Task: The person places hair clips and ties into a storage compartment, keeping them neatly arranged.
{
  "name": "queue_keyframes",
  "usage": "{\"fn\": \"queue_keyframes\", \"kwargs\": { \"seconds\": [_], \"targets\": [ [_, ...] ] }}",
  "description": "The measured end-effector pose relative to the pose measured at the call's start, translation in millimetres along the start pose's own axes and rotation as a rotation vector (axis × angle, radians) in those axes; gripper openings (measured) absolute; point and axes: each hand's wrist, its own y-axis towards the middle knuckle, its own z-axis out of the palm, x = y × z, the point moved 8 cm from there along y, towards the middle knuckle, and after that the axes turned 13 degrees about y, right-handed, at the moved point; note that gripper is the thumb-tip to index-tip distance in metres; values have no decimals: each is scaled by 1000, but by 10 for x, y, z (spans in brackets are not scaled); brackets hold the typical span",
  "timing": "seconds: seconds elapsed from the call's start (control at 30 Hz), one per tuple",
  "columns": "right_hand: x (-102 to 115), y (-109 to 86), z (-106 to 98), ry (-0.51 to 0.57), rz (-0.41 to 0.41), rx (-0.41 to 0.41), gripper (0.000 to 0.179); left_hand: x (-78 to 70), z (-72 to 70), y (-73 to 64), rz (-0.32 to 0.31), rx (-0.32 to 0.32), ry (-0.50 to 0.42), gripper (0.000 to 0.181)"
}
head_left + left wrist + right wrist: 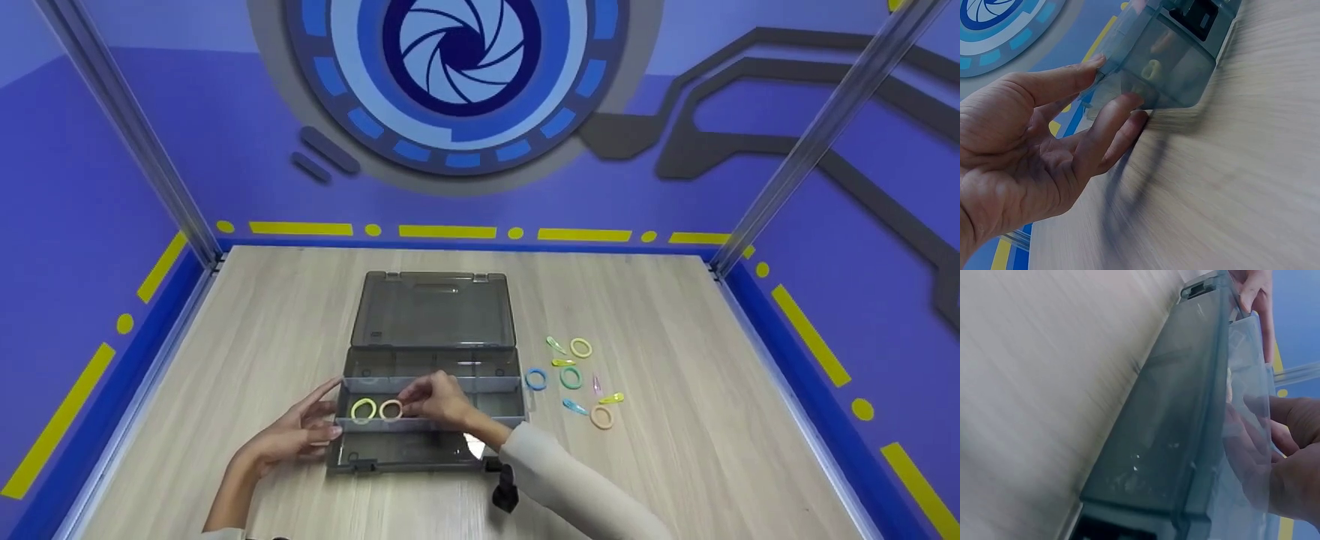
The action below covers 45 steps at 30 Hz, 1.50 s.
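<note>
A smoky clear storage box [409,446] stands on the table with its lid [435,311] folded back. In its divided tray, a yellow hair tie [364,400] leans at the left and a peach hair tie [382,409] beside it. My right hand [441,401] reaches into the tray and pinches the peach hair tie at its right edge; in the right wrist view its fingertips show through the clear wall. At the box's left end, my left hand [289,435] holds the corner, digits on the rim and against the end wall [1179,84].
Right of the box lie more hair ties, among them a blue one [536,379], a green one [571,377] and an orange one [602,417]. Small snap hair clips [575,406] lie among them. Blue panels enclose the table [675,337].
</note>
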Motion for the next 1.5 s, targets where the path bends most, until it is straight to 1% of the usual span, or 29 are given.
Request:
{"fn": "queue_keyframes", "kwargs": {
  "seconds": [0.23,0.33,0.4,0.5,0.67,0.7,0.8,0.9,1.03,1.13,1.27,1.5],
  "targets": [
    [18,-79,-143,129,59,44,16,30,-3,-2,-4,-1,10,94],
    [64,-124,-251,146,46,55,16,31,-10,3,-7,-7,12,94],
    [99,-155,-338,142,26,58,16,32,-12,5,-11,-10,11,94],
    [146,-210,-478,155,16,65,18,30,-12,12,-12,-11,9,94],
    [217,-300,-737,157,-7,63,20,13,-10,26,8,0,2,94],
    [218,-311,-790,175,-9,63,21,9,-12,26,10,1,1,94],
    [174,-337,-953,233,2,58,23,-4,-18,26,14,3,2,94],
    [75,-373,-1139,276,36,43,26,-12,-18,27,15,4,2,94],
    [-64,-449,-1414,242,61,-1,26,-12,-11,40,13,11,-5,95],
    [-132,-502,-1605,183,69,-45,26,-13,-18,46,15,10,-7,95],
    [-183,-548,-1819,128,72,-77,25,0,-38,40,3,-6,-1,95],
    [-302,-656,-2157,93,107,-123,29,22,-33,18,-13,-16,6,95]
  ]
}}
